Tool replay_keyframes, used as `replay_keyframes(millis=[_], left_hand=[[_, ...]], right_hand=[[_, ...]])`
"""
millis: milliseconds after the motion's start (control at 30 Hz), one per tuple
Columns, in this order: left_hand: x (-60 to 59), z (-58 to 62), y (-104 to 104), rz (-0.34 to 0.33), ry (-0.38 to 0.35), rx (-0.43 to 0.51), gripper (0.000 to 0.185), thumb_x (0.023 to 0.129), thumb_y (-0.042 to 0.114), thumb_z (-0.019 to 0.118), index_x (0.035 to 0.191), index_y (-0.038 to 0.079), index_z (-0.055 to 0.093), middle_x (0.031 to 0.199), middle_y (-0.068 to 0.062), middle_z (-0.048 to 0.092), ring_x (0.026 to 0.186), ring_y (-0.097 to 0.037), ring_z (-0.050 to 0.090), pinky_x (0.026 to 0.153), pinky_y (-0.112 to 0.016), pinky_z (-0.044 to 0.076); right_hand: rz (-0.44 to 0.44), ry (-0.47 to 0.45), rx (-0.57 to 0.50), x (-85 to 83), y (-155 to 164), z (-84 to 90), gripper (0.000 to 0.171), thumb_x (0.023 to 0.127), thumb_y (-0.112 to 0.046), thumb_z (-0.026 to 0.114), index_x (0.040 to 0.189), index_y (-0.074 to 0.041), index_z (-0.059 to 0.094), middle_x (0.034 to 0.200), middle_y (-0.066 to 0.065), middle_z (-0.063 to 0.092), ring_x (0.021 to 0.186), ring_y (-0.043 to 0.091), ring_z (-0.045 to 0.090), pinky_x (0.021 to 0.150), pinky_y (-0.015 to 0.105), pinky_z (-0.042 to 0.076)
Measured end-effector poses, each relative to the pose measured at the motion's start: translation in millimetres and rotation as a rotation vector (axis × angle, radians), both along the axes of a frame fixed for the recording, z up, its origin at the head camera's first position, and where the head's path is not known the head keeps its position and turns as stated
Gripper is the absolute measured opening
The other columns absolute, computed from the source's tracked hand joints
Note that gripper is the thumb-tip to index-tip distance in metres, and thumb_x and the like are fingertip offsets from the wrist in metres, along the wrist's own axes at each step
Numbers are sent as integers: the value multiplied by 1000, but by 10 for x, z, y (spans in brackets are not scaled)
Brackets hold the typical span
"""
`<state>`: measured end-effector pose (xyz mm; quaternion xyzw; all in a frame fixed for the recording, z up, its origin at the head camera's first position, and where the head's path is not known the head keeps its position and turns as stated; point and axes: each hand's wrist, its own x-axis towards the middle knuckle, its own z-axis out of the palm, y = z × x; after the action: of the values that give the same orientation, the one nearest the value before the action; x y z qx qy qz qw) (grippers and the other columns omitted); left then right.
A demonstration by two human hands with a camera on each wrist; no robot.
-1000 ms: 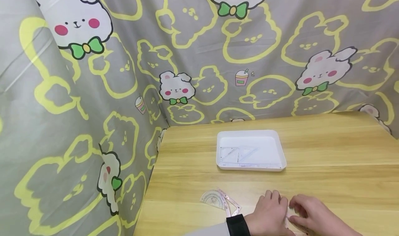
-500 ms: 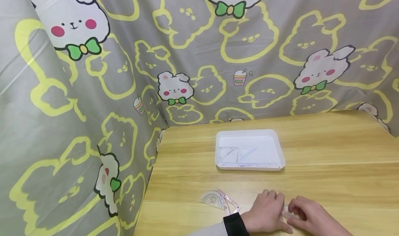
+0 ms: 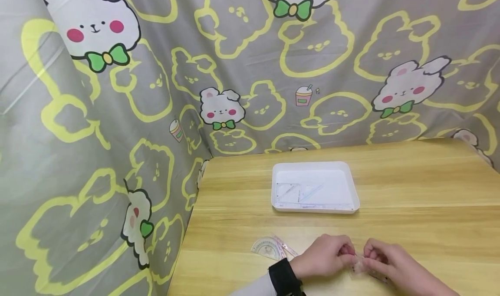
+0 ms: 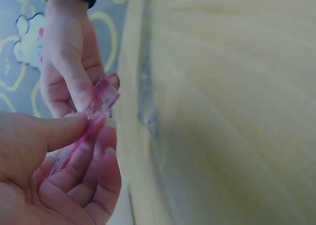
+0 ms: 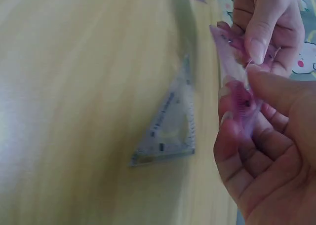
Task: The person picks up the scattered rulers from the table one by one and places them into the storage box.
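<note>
Both hands pinch a pink-tinted, see-through plastic piece (image 5: pixel 239 104) with fine markings; its exact kind cannot be told. In the head view it looks clear and crinkled, low on the right. My left hand (image 3: pixel 324 254) grips it between thumb and curled fingers from the left. My right hand (image 3: pixel 394 263) pinches it from the right, thumb tip close to the left thumb. A clear set square (image 5: pixel 170 124) with a scale lies on the table beside the hands. A protractor (image 3: pixel 267 247) overlaps a pink-edged drawing tool (image 3: pixel 286 245), partly hidden by the left forearm.
A white tray (image 3: pixel 347 179) stands further back on the wooden table (image 3: pixel 422 187), holding set squares (image 3: pixel 287 192) and a ruler (image 3: pixel 324 206). A patterned curtain (image 3: pixel 265 70) borders the table at the back and left.
The left hand has gone from lying flat, back upward, to pinching the plastic piece with curled fingers. The piece now shows between both hands. The left wrist has moved slightly left.
</note>
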<state>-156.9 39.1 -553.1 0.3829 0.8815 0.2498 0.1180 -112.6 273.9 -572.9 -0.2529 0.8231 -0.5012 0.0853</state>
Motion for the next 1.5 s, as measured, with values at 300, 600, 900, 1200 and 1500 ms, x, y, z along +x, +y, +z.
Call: replay_keyframes(millis=[300,600,900,1200,1500], left_hand=[[-139,74,-109,160,-216,333,10,96,25,78,94,15,74,80,15,73,66,19,56,62,-8,50],[-266,59,-171,317,-334,534,14,94,28,80,95,14,78,82,16,72,72,7,64,68,-17,55],[-435,34,-208,368,-361,700,14,95,23,79,101,9,78,85,2,78,72,-1,70,68,-20,57],[-869,127,-354,291,-150,537,11,101,21,71,107,13,74,94,2,76,84,5,63,78,-16,53],[-1258,151,-406,293,29,296,7,98,22,76,94,15,74,88,8,75,77,4,61,73,-12,47]], right_hand=[[-69,-90,-216,-137,72,109,11,101,8,58,111,8,63,93,7,73,83,15,72,71,28,59],[-375,-206,-234,-245,-158,252,21,105,-7,62,117,10,64,99,2,78,87,16,73,77,30,60],[-552,-94,-260,-464,-404,252,20,103,-11,67,113,6,67,92,-3,78,80,15,71,71,26,57],[-496,11,-86,-949,-435,441,29,103,-20,69,120,3,69,97,11,78,84,10,71,73,26,58],[-399,-26,28,-1465,-499,438,28,104,-18,67,120,5,69,93,17,76,80,26,73,71,31,59]])
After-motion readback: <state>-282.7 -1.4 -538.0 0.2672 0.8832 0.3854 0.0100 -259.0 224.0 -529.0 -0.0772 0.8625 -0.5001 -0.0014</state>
